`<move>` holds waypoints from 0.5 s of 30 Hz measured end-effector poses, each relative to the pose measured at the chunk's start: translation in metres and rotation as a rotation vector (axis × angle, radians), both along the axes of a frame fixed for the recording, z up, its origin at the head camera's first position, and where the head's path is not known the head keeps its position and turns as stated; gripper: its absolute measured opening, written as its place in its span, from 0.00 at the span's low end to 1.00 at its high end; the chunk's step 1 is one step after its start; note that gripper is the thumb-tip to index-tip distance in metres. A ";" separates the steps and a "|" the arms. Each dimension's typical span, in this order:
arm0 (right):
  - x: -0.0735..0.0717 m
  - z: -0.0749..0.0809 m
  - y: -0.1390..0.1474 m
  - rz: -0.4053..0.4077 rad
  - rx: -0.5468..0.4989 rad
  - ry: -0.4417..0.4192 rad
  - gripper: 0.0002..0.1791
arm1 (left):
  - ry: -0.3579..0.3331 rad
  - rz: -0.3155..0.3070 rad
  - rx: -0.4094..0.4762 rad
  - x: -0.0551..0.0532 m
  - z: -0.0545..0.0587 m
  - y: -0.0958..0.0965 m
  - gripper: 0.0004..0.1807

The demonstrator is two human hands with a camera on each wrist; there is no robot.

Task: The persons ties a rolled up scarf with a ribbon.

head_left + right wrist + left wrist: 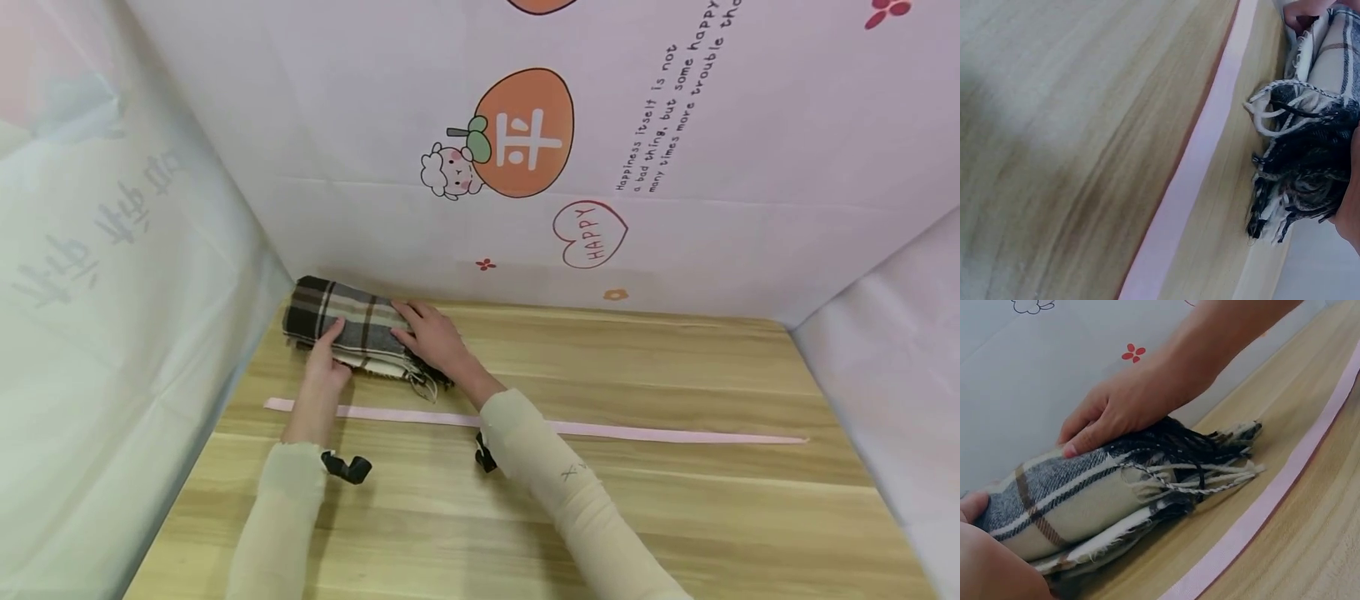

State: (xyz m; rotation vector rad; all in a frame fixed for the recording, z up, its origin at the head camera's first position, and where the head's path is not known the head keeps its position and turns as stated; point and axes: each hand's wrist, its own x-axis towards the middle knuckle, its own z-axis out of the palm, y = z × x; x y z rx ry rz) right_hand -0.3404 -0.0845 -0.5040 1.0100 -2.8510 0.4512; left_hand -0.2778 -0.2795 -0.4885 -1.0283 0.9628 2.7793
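A plaid scarf (367, 327) in black, grey, cream and brown lies rolled into a thick bundle at the back left of the table. Its fringe (1210, 453) spills out at the right end, with a looped twisted tassel. My left hand (326, 367) holds the bundle's near side, thumb on top, the other fingers hidden behind or under the cloth. Over the right end, my right hand (437, 340) grips the roll from above, its thumb on the upper face just above the fringe in the left wrist view.
A pink ribbon strip (427, 417) runs across the wooden table (675, 517) in front of the scarf, passing below both forearms. A printed white sheet (360, 125) rises along the back edge, and white sheets also hang at both sides.
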 end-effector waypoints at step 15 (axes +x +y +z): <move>0.000 0.017 0.008 0.008 -0.001 -0.030 0.34 | 0.170 0.087 0.201 -0.007 -0.003 0.004 0.36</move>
